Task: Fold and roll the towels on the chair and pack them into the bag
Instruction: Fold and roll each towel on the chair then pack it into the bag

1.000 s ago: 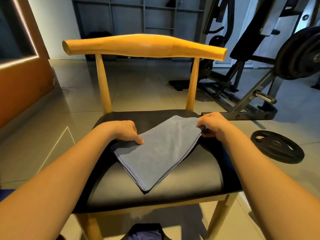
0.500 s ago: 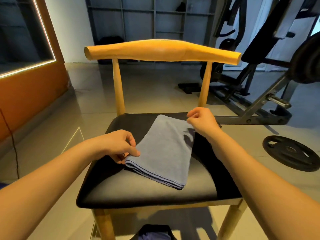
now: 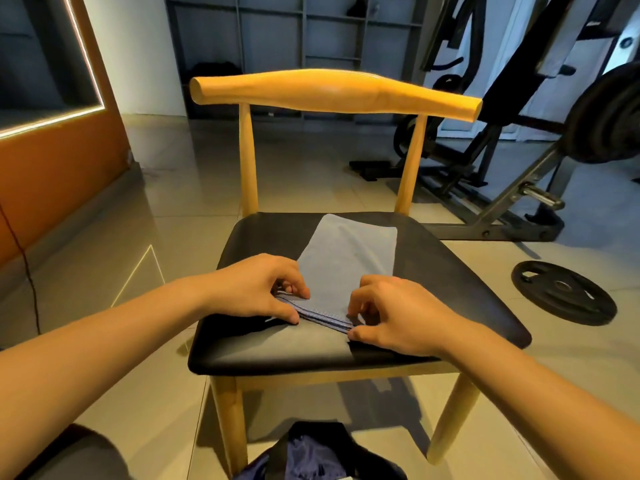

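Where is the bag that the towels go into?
The bag lies on the floor at the bottom centre of the head view, just in front of the chair, between its front legs.

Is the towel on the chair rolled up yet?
No, the towel lies flat and folded on the chair seat, with the left hand and right hand pinching its near edge.

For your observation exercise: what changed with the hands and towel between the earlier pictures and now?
The towel has been folded narrower. The right hand left its far corner; it and the left hand now pinch its near hem. Chair and bag stayed put.
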